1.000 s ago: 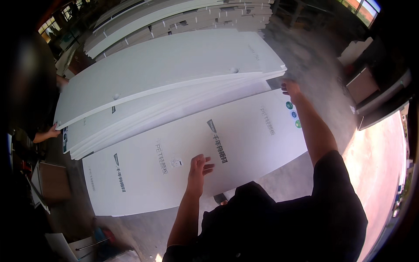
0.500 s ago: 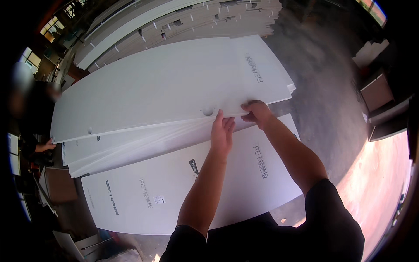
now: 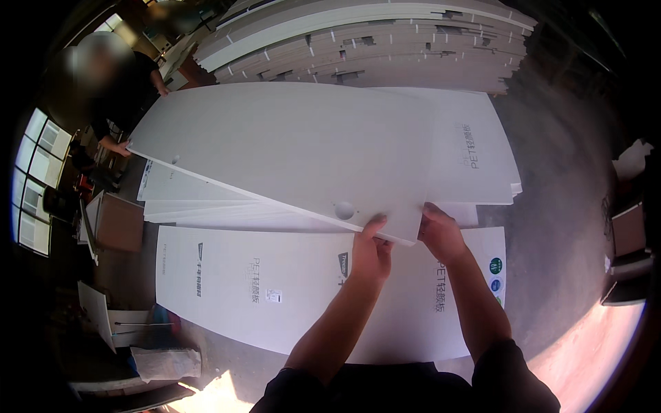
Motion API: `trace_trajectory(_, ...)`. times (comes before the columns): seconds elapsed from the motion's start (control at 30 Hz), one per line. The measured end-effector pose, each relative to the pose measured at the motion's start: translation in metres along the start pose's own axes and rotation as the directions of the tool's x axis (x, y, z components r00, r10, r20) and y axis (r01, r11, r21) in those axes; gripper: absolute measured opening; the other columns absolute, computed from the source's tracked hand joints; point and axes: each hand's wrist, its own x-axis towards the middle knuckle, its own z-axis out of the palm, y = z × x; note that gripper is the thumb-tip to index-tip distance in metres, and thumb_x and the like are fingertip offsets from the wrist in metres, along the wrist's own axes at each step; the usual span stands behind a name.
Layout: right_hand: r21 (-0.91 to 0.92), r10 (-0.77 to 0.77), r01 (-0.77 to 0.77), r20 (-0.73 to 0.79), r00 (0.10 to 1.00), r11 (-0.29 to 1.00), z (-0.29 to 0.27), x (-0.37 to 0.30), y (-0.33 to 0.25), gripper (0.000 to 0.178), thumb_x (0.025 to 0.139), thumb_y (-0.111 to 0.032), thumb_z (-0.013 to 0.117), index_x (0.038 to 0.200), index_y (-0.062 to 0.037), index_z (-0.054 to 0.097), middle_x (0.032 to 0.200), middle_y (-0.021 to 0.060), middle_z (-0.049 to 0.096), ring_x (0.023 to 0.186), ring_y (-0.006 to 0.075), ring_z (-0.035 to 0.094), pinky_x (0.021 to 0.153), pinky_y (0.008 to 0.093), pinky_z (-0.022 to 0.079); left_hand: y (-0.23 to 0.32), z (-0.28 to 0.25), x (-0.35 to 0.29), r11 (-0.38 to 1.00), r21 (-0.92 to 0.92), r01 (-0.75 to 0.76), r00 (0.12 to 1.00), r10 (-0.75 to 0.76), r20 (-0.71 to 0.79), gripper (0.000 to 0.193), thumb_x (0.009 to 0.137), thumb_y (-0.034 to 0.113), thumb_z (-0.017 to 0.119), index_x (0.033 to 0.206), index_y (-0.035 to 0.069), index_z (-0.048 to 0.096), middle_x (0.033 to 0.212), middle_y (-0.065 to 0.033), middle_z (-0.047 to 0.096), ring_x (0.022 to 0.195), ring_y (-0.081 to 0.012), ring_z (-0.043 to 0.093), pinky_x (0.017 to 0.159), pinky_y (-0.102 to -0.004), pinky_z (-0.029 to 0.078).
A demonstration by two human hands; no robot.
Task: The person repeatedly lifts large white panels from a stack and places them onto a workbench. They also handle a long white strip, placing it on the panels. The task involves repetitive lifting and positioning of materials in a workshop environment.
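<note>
A long white panel (image 3: 275,144) with round hinge holes near its front edge slants from the far left toward me. My left hand (image 3: 372,253) grips its near edge close to the corner, thumb on top and fingers curled beneath. Around the short right edge by the same corner, my right hand (image 3: 441,234) is closed. At the panel's far left end, a co-worker's hand (image 3: 121,147) holds it too. Below lies a stack of white panels (image 3: 482,151) with printed faces. Nearer to me rests another printed white board (image 3: 310,296).
A tall stack of grey-brown boards (image 3: 372,48) stands behind. A co-worker in dark clothes (image 3: 141,82) is at the far left. Brown and white offcut panels (image 3: 117,220) lean at the left; more pieces (image 3: 628,227) stand at the right. Sunlight falls on the floor at the lower right.
The held panel's near right corner has swung toward me, and now sticks out over the front board. My right hand has moved from its long edge to its short end. My view has shifted left.
</note>
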Motion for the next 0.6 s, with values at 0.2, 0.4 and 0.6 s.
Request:
trace_trajectory(0.2,0.270,-0.233,0.244,-0.072,0.970,0.932,0.035,0.057,-0.038,0.051,0.089,-0.041,0.049,0.127,-0.0063,0.044,0.122,0.0070,0.052,0.113,0.0242,0.049,0.094,0.0389,0.039,0.063,-0.026,-0.115,0.995,0.101,0.023,0.994,-0.012,-0.106,0.037,0.077,0.013,0.055,0.113,0.006,0.050,0.107,-0.0058,0.056,0.101,-0.0190,0.052,0.086,-0.0350,0.041)
trace_trajectory(0.4,0.265,-0.161,0.173,-0.067,0.985,0.948,0.125,-0.004,0.029,0.048,0.087,-0.034,0.052,0.127,-0.0088,0.046,0.123,0.0053,0.052,0.114,0.0236,0.050,0.093,0.0396,0.042,0.125,-0.122,-0.233,0.994,0.084,-0.074,0.987,0.086,-0.137,0.043,0.074,0.012,0.055,0.115,0.001,0.049,0.110,-0.0097,0.055,0.104,-0.0224,0.051,0.091,-0.0374,0.039)
trace_trajectory(0.6,0.214,-0.159,0.194,-0.171,0.972,0.958,0.225,-0.091,0.134,0.053,0.087,-0.042,0.050,0.129,-0.0096,0.045,0.127,0.0043,0.050,0.118,0.0224,0.046,0.094,0.0380,0.040,0.197,-0.216,-0.339,0.969,0.038,-0.244,0.962,0.247,-0.116,0.052,0.072,0.012,0.054,0.120,-0.005,0.045,0.111,-0.0144,0.055,0.104,-0.0245,0.053,0.092,-0.0364,0.042)
